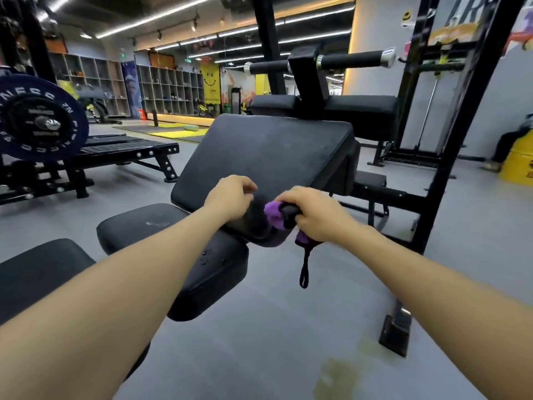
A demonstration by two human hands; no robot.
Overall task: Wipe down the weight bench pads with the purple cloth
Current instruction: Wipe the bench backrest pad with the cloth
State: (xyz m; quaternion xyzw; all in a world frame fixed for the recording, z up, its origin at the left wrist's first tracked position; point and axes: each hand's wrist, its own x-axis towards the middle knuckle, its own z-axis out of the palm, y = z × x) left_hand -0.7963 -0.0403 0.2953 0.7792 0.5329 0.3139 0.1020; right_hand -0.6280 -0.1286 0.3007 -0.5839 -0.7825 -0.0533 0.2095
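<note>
Head view, and we see 2 hands low over the near end of the tilted pad point(268, 157) at frame centre. Our right hand point(315, 215) has its fingers curled round the bunched cloth point(273, 212), purple showing beside the knuckles, with a black strap point(304, 267) dangling below. Our left hand point(230, 197) hovers just beside it, fingers loosely curled, holding nothing.

We judge the cloth is being readied, the wipe itself not yet begun. Next call: spread the cloth flat and sweep up the pad.

Pad edges fall away left and right; open floor point(274, 327) at lower centre. A black post point(461, 140) stands at the right, and 2 seat pads point(144, 226) lie lower left.
</note>
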